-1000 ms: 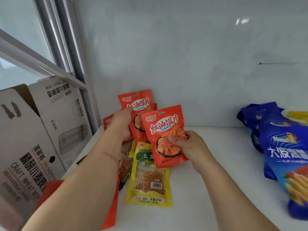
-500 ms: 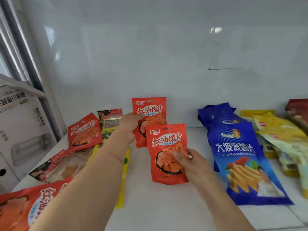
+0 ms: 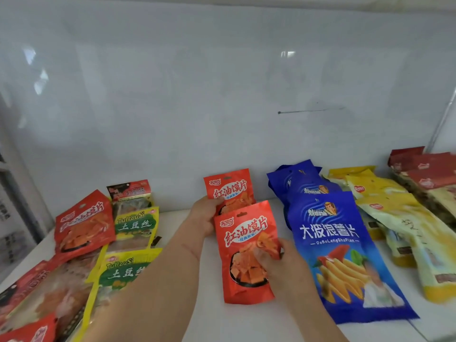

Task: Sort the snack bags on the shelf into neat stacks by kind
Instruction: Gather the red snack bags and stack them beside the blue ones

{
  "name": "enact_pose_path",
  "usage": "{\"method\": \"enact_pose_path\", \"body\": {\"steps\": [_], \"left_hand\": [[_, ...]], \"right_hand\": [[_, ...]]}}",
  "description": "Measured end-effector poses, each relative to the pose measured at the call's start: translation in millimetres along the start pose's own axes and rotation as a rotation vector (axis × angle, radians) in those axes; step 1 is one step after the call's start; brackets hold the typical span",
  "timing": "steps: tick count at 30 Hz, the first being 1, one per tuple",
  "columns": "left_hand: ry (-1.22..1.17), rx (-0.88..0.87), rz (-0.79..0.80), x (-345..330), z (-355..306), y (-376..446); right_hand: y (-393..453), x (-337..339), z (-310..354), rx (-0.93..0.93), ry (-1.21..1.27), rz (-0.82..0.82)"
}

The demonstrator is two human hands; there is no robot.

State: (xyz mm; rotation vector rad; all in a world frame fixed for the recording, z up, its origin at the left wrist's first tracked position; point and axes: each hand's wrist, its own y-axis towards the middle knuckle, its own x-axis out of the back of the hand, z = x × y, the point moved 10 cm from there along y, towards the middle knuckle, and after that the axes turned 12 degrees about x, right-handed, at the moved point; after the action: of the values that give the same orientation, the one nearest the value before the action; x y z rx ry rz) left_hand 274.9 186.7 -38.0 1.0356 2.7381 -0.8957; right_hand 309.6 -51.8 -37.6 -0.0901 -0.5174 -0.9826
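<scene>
Two orange-red bags of one kind are in hand, which looks like the gathering step for that kind. The left hand (image 3: 206, 214) holds the far orange-red bag (image 3: 230, 191) upright, its thumb curled over the bag's left edge; its other fingers are hidden behind the pack. The right hand (image 3: 283, 270) pinches the near orange-red bag (image 3: 243, 253) at its right side, thumb on the printed face, the bag overlapping the lower part of the far one. Both are over the middle of the white shelf (image 3: 177, 218), just left of the blue bag (image 3: 338, 250).

The next move probably calls for squaring the two bags edge to edge and laying them flat as the base of a stack; a third bag of the same kind (image 3: 84, 223) lies at the far left and would need to join them.

All the packs are flat, glossy film pouches with sealed rims and a hang hole at the top, so they are likely to slide on each other. The yellow-green bags (image 3: 134, 224) on the left have clear windows. To the right the blue pouches, long and shiny, lie in a pile, with yellow bags (image 3: 394, 208) beyond them and dark red bags (image 3: 427, 169) at the far right
</scene>
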Motion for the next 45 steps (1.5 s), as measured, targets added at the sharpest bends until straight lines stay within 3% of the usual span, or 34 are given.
{"method": "enact_pose_path", "body": {"steps": [12, 20, 28, 31, 34, 36, 42, 45], "left_hand": [[0.076, 0.033, 0.029, -13.6, 0.3, 28.1], [0.158, -0.095, -0.068, 7.0, -27.5, 35.6], [0.231, -0.111, 0.125, -26.7, -18.2, 19.6], [0.215, -0.124, 0.011, -14.8, -17.1, 19.2], [0.344, -0.155, -0.169, 5.4, -17.4, 16.3], [0.553, -0.266, -0.32, 15.0, -26.1, -0.2], [1.489, -0.634, -0.75, 3.3, -38.1, -84.3], [1.73, -0.748, -0.871, 8.2, -32.2, -122.8]], "right_hand": [[10.7, -2.2, 6.5, -0.017, -0.204, -0.073], [34.3, -12.5, 12.1, 0.028, -0.478, -0.116], [48.9, -13.8, 9.8, 0.066, -0.581, -0.153], [49.9, -15.4, 9.5, 0.099, -0.623, -0.16], [50.2, -14.9, 11.4, 0.131, -0.631, -0.18], [48.6, -13.2, 13.5, 0.155, -0.632, -0.204], [40.6, -15.0, 33.2, 0.309, -0.65, -0.288], [31.2, -26.0, 55.6, 0.443, -0.608, -0.285]]}}
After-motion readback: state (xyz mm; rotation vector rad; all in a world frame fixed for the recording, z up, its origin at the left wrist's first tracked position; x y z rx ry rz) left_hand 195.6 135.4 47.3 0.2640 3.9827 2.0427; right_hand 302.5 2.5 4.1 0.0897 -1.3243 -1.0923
